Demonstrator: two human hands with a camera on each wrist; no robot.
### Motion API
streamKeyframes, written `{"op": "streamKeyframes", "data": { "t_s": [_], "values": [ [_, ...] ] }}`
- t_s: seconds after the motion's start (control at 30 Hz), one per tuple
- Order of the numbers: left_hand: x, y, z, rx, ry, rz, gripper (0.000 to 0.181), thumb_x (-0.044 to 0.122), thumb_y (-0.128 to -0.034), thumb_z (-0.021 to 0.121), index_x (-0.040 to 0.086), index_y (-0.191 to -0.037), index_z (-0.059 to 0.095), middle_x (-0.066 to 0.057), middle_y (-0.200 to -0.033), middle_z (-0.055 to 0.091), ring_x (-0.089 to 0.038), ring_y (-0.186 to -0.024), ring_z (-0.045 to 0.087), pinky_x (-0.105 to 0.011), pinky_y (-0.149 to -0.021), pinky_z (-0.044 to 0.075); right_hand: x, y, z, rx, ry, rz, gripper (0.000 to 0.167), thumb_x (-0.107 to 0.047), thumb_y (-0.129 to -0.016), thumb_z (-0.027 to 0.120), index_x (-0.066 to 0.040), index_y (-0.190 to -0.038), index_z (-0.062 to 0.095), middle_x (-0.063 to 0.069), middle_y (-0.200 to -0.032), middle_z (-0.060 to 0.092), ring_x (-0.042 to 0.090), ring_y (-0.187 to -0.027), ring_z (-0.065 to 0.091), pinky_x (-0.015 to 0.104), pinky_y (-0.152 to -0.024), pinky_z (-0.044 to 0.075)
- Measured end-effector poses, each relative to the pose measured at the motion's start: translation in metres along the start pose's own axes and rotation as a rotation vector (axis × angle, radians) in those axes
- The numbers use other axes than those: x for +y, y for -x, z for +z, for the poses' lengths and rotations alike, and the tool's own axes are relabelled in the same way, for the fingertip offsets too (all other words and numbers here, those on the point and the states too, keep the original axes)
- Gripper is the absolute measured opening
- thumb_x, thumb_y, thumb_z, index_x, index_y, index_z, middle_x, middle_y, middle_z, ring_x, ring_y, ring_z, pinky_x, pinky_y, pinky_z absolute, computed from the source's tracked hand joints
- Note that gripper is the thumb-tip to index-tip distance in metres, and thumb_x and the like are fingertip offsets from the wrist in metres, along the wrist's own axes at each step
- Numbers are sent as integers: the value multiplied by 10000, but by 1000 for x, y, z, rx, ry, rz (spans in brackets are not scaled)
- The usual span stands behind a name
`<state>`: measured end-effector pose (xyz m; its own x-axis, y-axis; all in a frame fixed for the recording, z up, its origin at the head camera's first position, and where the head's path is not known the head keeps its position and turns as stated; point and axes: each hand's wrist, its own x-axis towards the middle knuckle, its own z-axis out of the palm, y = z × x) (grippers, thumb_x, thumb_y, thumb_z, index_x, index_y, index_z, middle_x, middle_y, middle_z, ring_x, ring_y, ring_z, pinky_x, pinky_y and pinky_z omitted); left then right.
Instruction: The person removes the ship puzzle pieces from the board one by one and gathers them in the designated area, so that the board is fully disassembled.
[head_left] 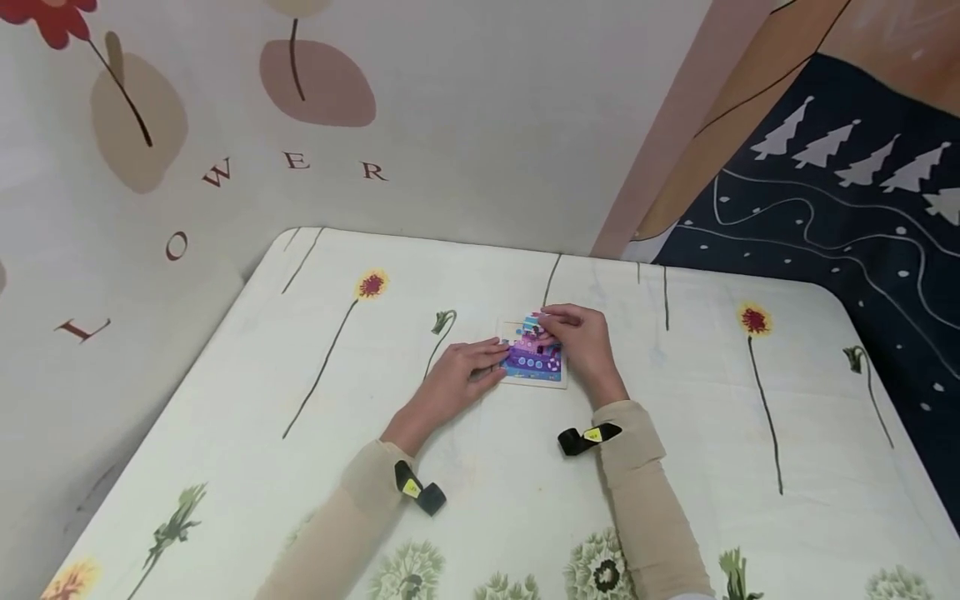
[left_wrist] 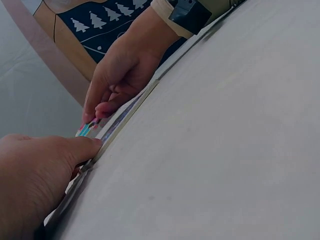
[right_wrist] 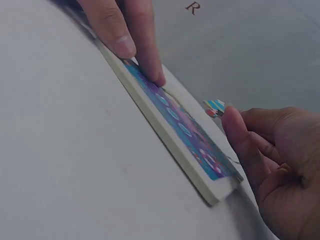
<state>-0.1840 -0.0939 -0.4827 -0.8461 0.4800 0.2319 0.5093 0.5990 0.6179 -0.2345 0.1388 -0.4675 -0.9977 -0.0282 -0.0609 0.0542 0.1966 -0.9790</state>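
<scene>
A small framed picture board (head_left: pixel 534 375) in purple, blue and pink lies flat on the table. On its left side rests my left hand (head_left: pixel 459 377), fingers nearly straight; in the right wrist view, fingertips of the left hand (right_wrist: pixel 131 40) touch the frame and picture of the board (right_wrist: pixel 167 135). Above the board's upper right part, my right hand (head_left: pixel 588 346) pinches a small striped, colourful piece (head_left: pixel 534 323) between thumb and finger. That piece (right_wrist: pixel 214 105) appears raised off the board in the right wrist view. My right hand (left_wrist: pixel 122 67) hides part of it in the left wrist view.
The board lies on a white table cover (head_left: pixel 720 417) printed with flowers. Behind the table stands a pale wall hanging (head_left: pixel 480 142) with letters, and at the right a dark cloth (head_left: pixel 832 200) with white trees. A black wrist strap sits on each sleeve.
</scene>
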Motion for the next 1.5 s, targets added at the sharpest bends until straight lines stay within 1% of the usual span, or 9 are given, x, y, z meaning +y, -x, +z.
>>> {"op": "streamKeyframes", "data": {
  "t_s": [0.23, 0.4, 0.57, 0.73, 0.8, 0.97, 1.1, 1.3, 1.5],
  "values": [
    [-3, 1, 4, -8, 6, 3, 363, 234, -1004, 707, 41, -1310, 703, -111, -1386, 653, -261, -1355, 570, -455, -1149, 420, 11, 10, -24, 56, -48, 53, 252, -176, -984, 736, -26, -1186, 740, 111, -1006, 774, 148, -730, 726, 247, -715, 606],
    [-6, 3, 4, -6, -4, -27, 367, 238, -996, 719, 58, -1316, 706, -99, -1388, 655, -251, -1353, 574, -454, -1147, 422, 20, 18, -43, 81, -48, 106, 252, -152, -977, 740, 6, -1172, 733, 107, -989, 774, 140, -722, 723, 257, -708, 608],
    [-8, 6, 1, -11, 3, -27, 368, 231, -997, 715, 48, -1316, 706, -114, -1392, 652, -274, -1352, 574, -476, -1145, 422, 26, 28, -61, 80, -6, 137, 254, -126, -977, 734, 42, -1168, 730, 98, -976, 767, 127, -713, 708, 255, -702, 609],
    [-8, 8, 1, -17, 13, -57, 364, 235, -1002, 709, 61, -1322, 703, -104, -1406, 642, -262, -1368, 559, -460, -1161, 406, 27, 34, -74, 69, 58, 158, 244, -130, -987, 720, 44, -1157, 736, 100, -938, 742, 122, -716, 688, 255, -698, 610],
    [-8, 9, 1, -19, 21, -66, 365, 238, -1005, 705, 65, -1327, 700, -102, -1413, 637, -260, -1373, 554, -459, -1165, 400, 26, 35, -78, 59, 84, 154, 243, -121, -993, 710, 54, -1160, 730, 103, -929, 732, 114, -711, 674, 246, -688, 605],
    [-8, 8, 2, -6, 36, -62, 364, 236, -1005, 705, 66, -1327, 698, -105, -1411, 637, -257, -1371, 555, -461, -1167, 398, 25, 33, -84, 22, 128, 105, 240, -58, -1000, 679, 103, -1177, 701, 123, -920, 708, 83, -694, 631, 208, -644, 575],
    [-9, 6, 2, 1, 35, -48, 363, 235, -1003, 710, 65, -1324, 699, -105, -1402, 643, -250, -1368, 558, -452, -1167, 399, 26, 30, -87, 6, 180, 79, 228, -76, -1002, 684, 85, -1163, 709, 100, -862, 689, 83, -666, 598, 199, -596, 543],
    [-8, 2, 3, 1, 35, -30, 364, 233, -1001, 712, 63, -1323, 699, -108, -1404, 642, -257, -1370, 556, -455, -1166, 400, 24, 30, -92, 4, 218, 63, 203, -75, -996, 691, 73, -1133, 723, 51, -755, 657, 74, -582, 540, 204, -516, 488],
    [-5, -1, 3, 4, 31, -21, 365, 227, -994, 721, 64, -1320, 703, -107, -1405, 642, -259, -1368, 558, -456, -1161, 405, 20, 31, -94, 19, 228, 54, 195, -62, -991, 695, 71, -1129, 732, 54, -750, 655, 75, -565, 531, 207, -505, 487]
  ]
}}
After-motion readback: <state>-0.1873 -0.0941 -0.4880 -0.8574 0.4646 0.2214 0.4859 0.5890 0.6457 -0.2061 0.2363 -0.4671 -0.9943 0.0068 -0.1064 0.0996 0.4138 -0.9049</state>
